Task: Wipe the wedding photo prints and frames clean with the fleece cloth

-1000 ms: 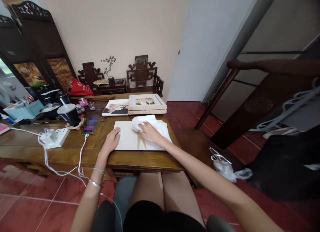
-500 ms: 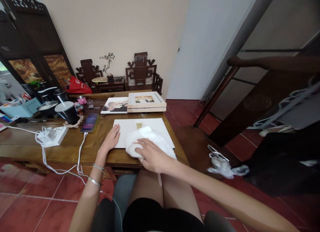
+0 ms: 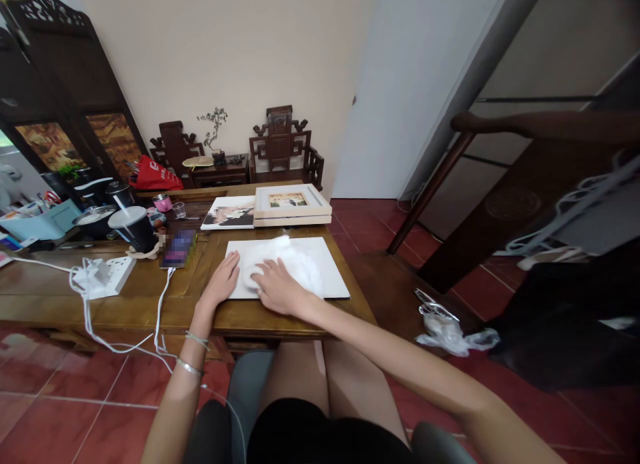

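Note:
A flat white board (image 3: pixel 334 277) lies on the wooden table (image 3: pixel 240 315) in front of me. On its left edge rests my left hand (image 3: pixel 223 279), open, with its fingers laid flat. My right hand (image 3: pixel 277 287) presses down on a fluffy white cloth (image 3: pixel 306 269), its fingers bent into the fabric. The cloth is bunched over the middle of the board. The small gold label seen earlier on the board is hidden under it.
Behind the board are framed pictures (image 3: pixel 295 214) and a flat print (image 3: pixel 227 214). To the left are a phone (image 3: pixel 179 249) on a cable, a lidded cup with a straw (image 3: pixel 133 227) and a power strip (image 3: pixel 113 277). A plastic bag (image 3: pixel 445 331) lies on the wooden chair at right.
My right hand has moved the cloth left and away from me over the board, covering the gold label. The board's lower right part now shows. My left hand has stayed in place.

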Tool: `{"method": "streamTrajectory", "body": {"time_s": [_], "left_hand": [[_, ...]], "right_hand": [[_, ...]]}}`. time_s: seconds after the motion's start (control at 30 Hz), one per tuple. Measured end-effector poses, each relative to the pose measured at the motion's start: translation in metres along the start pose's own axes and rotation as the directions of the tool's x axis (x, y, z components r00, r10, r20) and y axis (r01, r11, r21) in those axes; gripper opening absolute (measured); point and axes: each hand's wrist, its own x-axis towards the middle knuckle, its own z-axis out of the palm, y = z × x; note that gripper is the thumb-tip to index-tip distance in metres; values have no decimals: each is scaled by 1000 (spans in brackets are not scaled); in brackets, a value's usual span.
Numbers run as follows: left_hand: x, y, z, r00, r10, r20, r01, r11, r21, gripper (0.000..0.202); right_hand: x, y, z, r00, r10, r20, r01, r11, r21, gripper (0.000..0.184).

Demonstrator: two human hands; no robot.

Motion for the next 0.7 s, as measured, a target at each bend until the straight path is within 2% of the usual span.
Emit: {"method": "streamTrajectory", "body": {"time_s": [0.13,0.23,0.37,0.47,0.57,0.7], "left_hand": [[1,2,-2,1000,-18,-7,18,1000,-23,47],[3,3,-4,999,-45,-18,44,998,-39,48],[5,6,-3,995,-83,-55,79,995,-62,47],[4,10,-4,990,-107,-87,99,991,-94,47],[4,14,-7,983,-131,-125,113,984,-139,51],[3,17,-13,974,-149,-170,117,976,-186,58]], "right_hand": [[-41,-15,-19,986,-156,66,154,987,38,26],[-45,-5,-29,982,-158,99,154,987,54,22],[-12,22,-25,997,-54,54,53,998,24,26],[22,31,-14,999,34,12,-34,999,15,29],[44,22,-3,998,64,-21,-63,998,28,32],[44,-2,3,998,-63,-14,63,996,69,28]]}}
